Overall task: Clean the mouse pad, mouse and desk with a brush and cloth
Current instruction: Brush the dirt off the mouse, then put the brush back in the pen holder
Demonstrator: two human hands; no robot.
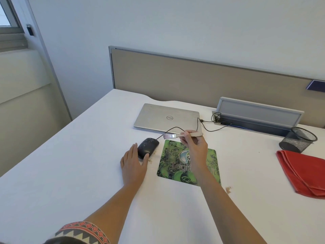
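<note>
Carrying everything, the white tabletop (79, 173) holds a closed laptop (167, 118) behind the pad (172, 166) and a red cloth (304, 175) well right of it. The left hand (133, 164), fingers straight, touches the mouse (147, 147) just left of the pad; the right hand (195, 147), fingers curled, pinches the brush (175, 135) above the pad.

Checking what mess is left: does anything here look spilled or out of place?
Yes. Brown crumbs lie on the desk by the mouse pad's near right corner, more beside the mouse, and the mesh cup lies tipped over by the red cloth.
</note>
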